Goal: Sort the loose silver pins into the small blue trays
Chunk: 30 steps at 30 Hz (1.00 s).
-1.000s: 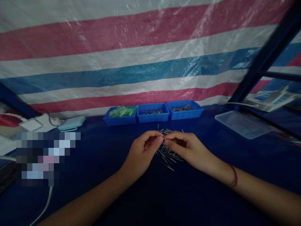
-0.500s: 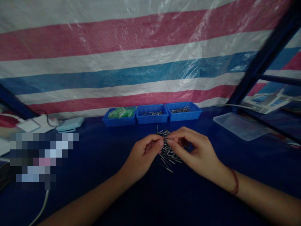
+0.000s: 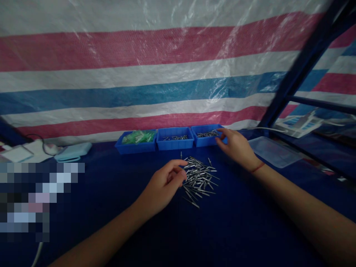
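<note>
A loose pile of silvery blind rivets (image 3: 198, 180) lies on the dark blue table. My left hand (image 3: 167, 183) is at the pile's left edge, fingers curled, with a gap between thumb and forefinger and no rivet visible there. Out at the right end of the box row, my right hand (image 3: 236, 146) reaches over the rim of the right blue box (image 3: 207, 141). Its thumb and forefinger are apart, close above the rivets (image 3: 205, 134) inside. Nothing shows between these fingertips.
Beside it stand a middle blue box (image 3: 175, 144) with a few rivets and a left blue box (image 3: 136, 148) holding green plastic bags (image 3: 140, 136). A clear plastic lid (image 3: 275, 152) lies at right. A light blue case (image 3: 73, 151) lies at left, below the striped sheet (image 3: 139, 78).
My hands, together over the pile before with a rivet at the fingertips, have separated. The right hand moved forward and right to the right box; the left stayed by the pile.
</note>
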### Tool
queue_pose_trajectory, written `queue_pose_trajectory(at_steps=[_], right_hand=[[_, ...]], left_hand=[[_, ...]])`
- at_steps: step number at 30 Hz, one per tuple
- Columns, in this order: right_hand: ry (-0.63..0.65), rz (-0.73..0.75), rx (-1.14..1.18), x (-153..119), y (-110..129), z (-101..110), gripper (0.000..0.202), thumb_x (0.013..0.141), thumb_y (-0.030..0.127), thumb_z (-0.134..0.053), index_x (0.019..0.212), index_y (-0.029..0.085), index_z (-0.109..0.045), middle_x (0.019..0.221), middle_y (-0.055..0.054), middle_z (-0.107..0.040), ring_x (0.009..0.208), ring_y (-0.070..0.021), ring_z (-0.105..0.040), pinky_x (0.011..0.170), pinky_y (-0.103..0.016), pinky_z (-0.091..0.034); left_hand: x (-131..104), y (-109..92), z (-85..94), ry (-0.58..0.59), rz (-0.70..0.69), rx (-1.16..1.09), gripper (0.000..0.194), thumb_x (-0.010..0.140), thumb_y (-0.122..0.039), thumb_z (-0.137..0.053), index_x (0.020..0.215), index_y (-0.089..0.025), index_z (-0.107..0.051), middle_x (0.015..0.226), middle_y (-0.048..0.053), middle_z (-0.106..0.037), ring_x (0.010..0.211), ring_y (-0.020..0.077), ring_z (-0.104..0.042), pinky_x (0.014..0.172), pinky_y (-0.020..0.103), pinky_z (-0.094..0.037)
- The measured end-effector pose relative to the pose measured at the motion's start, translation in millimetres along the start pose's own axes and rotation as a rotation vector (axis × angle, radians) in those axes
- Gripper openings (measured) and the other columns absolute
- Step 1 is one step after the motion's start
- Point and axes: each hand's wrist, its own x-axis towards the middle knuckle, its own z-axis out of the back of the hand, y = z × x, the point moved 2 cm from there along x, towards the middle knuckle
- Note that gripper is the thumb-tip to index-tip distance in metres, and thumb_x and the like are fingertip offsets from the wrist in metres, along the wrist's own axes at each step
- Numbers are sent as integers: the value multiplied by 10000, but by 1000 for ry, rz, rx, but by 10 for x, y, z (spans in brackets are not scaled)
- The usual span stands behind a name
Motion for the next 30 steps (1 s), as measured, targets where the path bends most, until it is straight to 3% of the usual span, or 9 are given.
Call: queue_pose_trajectory(at_steps=[3,8,13,23,30], right_hand=[[62,1,35,-66,29,13,288,822,266,-507,1055,126,-601,790,-69,-658,743,-230,-624,704,-368,-485],[232,129,138,-193,343,119,231,846,286,-485,947,152,-642,854,-75,-669,801,-217,-615,753,-370,-480],[264,264,203,-296,594,244,244,869,286,-463,937,149,-654,876,-79,-671,827,-212,-596,781,-375,-464],[372,378,254,-421,803,295,236,887,279,-449,915,174,-658,797,-48,-646,776,-175,-569,730,-343,-405],[412,349,352,-425,832,295,221,877,271,-465,886,176,-664,776,-43,-642,752,-162,-564,714,-329,-392]], left_hand=[[43,9,81,76,-11,128,241,853,-286,-462,1047,-198,-575,816,34,-631,691,152,-594,628,288,-483],[80,-4,310,197,-124,524,217,836,-224,-480,992,-185,-626,852,36,-643,656,141,-570,620,272,-453],[48,29,364,366,-245,726,247,807,-255,-565,1042,-205,-621,1008,50,-582,831,166,-586,755,293,-459],[57,64,267,349,-305,853,97,889,-234,-488,886,-183,-571,902,21,-587,821,164,-540,732,287,-415],[45,-3,259,219,-337,907,67,887,-251,-510,912,-219,-563,919,-6,-628,924,207,-515,791,368,-347]])
